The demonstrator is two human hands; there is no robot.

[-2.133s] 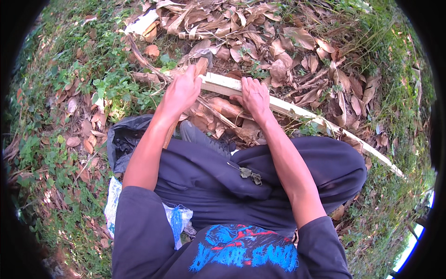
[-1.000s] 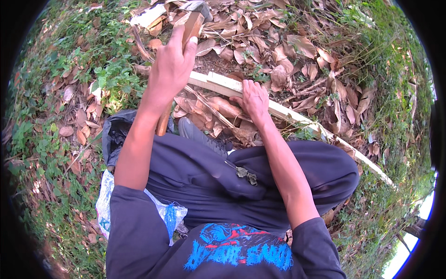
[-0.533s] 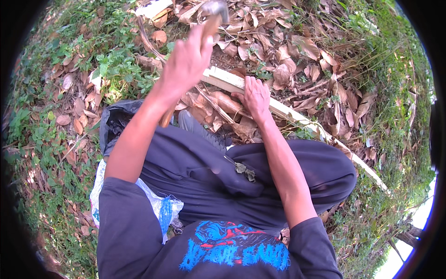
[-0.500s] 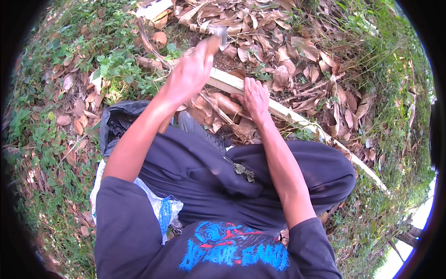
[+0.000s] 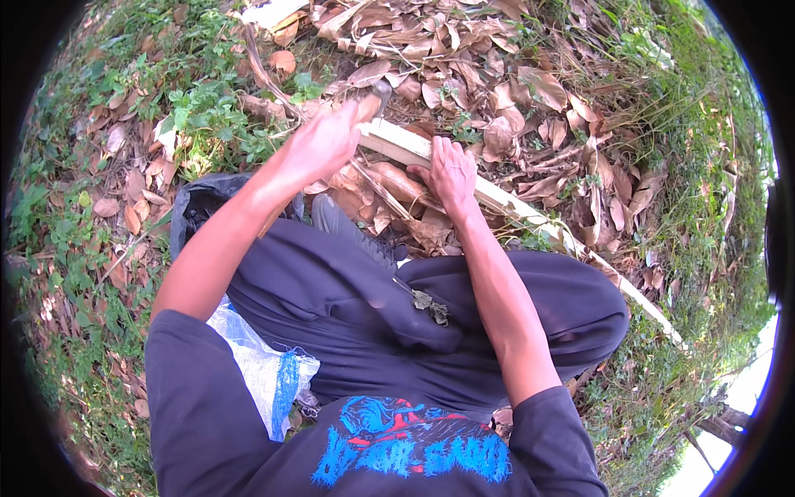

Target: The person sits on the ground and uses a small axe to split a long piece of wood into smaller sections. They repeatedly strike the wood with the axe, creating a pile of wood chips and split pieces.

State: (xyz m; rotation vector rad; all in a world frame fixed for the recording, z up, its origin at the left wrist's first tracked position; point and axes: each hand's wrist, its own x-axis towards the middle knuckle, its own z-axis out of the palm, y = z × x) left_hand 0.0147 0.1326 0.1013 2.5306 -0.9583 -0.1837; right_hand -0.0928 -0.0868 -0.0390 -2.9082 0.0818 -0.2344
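Observation:
My left hand [image 5: 321, 147] is closed round a tool with a wooden handle and a grey metal head [image 5: 382, 93]. The head is beside the upper left end of a long pale wooden stick [image 5: 517, 203]; whether it touches the wood I cannot tell. The stick slants across in front of my legs, from upper left to lower right. My right hand [image 5: 454, 176] grips it a little below that end, fingers wrapped over the top. The palm sides of both hands are hidden.
Dry brown leaves [image 5: 530, 116] cover the ground ahead, with green weeds [image 5: 207, 108] on the left and grass at the right. My dark trousers [image 5: 331, 282] are folded close below the stick. A black plastic bag [image 5: 189, 207] and a white-and-blue sack [image 5: 265, 373] lie at the left.
My left hand has come down and slightly left, bringing the tool's metal head lower, close to the stick's end. My right hand stays almost in place on the stick.

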